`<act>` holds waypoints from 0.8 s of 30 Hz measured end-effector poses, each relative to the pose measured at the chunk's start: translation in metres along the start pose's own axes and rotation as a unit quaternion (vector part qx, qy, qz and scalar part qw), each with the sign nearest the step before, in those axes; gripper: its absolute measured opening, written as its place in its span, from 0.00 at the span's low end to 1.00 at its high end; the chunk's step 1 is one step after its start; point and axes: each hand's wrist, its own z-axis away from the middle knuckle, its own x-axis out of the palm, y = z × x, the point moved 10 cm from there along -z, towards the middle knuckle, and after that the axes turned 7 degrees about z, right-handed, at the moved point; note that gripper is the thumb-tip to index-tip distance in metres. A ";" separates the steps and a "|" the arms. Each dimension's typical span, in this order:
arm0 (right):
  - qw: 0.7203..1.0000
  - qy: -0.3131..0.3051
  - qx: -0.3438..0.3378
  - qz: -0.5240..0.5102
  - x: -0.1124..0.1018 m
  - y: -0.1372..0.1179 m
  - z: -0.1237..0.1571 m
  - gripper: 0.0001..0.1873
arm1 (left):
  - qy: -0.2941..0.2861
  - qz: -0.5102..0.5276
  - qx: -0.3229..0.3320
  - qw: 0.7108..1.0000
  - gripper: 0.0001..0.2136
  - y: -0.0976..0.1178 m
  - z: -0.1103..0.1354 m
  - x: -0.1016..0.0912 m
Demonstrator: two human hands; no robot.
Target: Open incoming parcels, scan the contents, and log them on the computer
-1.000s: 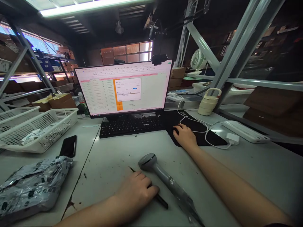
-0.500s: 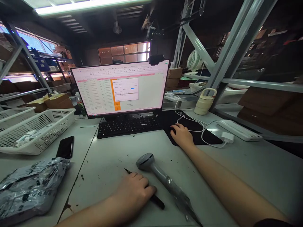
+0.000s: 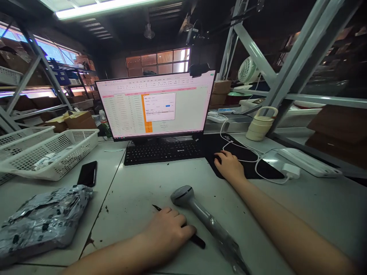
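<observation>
My left hand (image 3: 173,233) rests on the table, fingers wrapped round a slim black knife (image 3: 197,241). Its pointed tip sticks out past the knuckles, and its rounded handle end shows beyond the thumb. Just right of this hand lies a grey barcode scanner (image 3: 202,214) with clear plastic around its handle. On the black mouse pad (image 3: 258,170), my right hand (image 3: 231,167) curls over a dark computer mouse, almost wholly hidden under the palm. A black keyboard (image 3: 163,152) sits left of the pad, below a monitor (image 3: 189,107) showing a spreadsheet and a small dialog window.
A grey plastic-wrapped parcel (image 3: 46,225) and a black phone (image 3: 87,173) lie at the left. Behind them stand white perforated baskets (image 3: 57,168). At the right are a cream cup (image 3: 259,126), a white power strip (image 3: 309,162) and looping white cables. Metal framing rises behind.
The whole view has shifted slightly, so most things appear farther right. Both hands keep the same pose, the left round the knife and the right over the mouse.
</observation>
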 end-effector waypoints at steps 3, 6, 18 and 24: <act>1.000 -0.004 0.001 0.006 0.003 0.001 -0.002 0.22 | 0.000 0.003 0.001 1.000 0.08 0.000 0.000 -0.002; 1.000 -0.019 0.003 0.009 0.004 0.001 -0.003 0.23 | 0.002 0.005 0.011 1.000 0.09 0.002 0.000 -0.005; 1.000 -0.009 0.005 -0.012 0.010 0.005 -0.005 0.23 | -0.010 0.011 -0.002 1.000 0.11 0.000 -0.001 -0.004; 1.000 0.006 -0.006 -0.017 0.007 0.003 -0.004 0.22 | -0.005 0.033 -0.001 0.999 0.13 -0.002 0.000 -0.002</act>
